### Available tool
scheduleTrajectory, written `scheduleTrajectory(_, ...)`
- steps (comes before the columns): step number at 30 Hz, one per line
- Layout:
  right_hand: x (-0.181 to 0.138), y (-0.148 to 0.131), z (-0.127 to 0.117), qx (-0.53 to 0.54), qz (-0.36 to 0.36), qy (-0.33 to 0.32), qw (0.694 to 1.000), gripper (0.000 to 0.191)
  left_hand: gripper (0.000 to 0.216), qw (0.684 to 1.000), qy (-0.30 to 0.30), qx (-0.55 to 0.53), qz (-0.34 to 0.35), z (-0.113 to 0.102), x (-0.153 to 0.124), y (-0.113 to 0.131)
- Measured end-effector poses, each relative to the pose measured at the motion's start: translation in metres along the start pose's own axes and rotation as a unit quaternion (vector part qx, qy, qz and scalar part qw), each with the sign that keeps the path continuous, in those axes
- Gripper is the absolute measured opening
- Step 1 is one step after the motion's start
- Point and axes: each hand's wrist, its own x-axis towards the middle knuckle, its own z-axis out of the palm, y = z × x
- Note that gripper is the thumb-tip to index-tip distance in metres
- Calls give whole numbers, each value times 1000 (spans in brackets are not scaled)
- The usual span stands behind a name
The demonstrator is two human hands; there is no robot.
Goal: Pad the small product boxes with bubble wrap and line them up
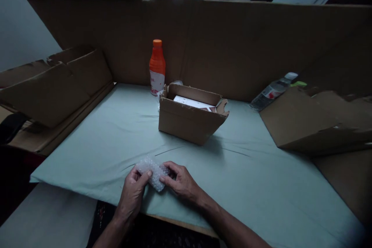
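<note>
Two hands are sharing one piece of bubble wrap [156, 172], which is lying directly between the left grip [133, 186] and the right grip [181, 182]. The left grip is pinching the wrap's near left part, its thumb pressing on top and its fingers curling behind and below. The right grip is pinching the right end between thumb and fingers, the thumb reaching in from the near side. The wrap is touching both grips and sitting over the near edge of the cloth-covered counter [255, 193]; whether its underside is touching the cloth, I cannot tell.

Beyond the right grip, and well apart from it, a small open carton [184, 122] is standing on the counter, with a white box [192, 102] showing inside. Farther out, behind the carton's left end, an orange bottle [157, 62] is standing upright. Far to the right of the right grip, a clear bottle [270, 93] is leaning at a tilt beside a larger cardboard box [314, 120]. Off to the left of the left grip, another cardboard box [58, 95] is resting, and a tall cardboard panel [232, 46] is running behind everything on the counter.
</note>
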Motion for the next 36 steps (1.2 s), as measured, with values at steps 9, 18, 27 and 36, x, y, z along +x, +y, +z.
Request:
scheduleTrajectory(9, 6, 6, -12, 93, 7, 69, 993, 30, 44, 996, -85, 30, 9, 22, 25, 9)
scheduleTrajectory(18, 11, 3, -29, 100, 39, 89, 990, 38, 53, 996, -89, -11, 5, 27, 47, 8)
scheduleTrajectory(27, 17, -7, -35, 49, 49, 66, 995, 39, 54, 992, -83, -92, -12, 19, 46, 6)
scheduleTrajectory(36, 16, -47, -101, -36, 4, 190, 981, 38, 52, 995, -96, -24, 6, 24, 47, 5)
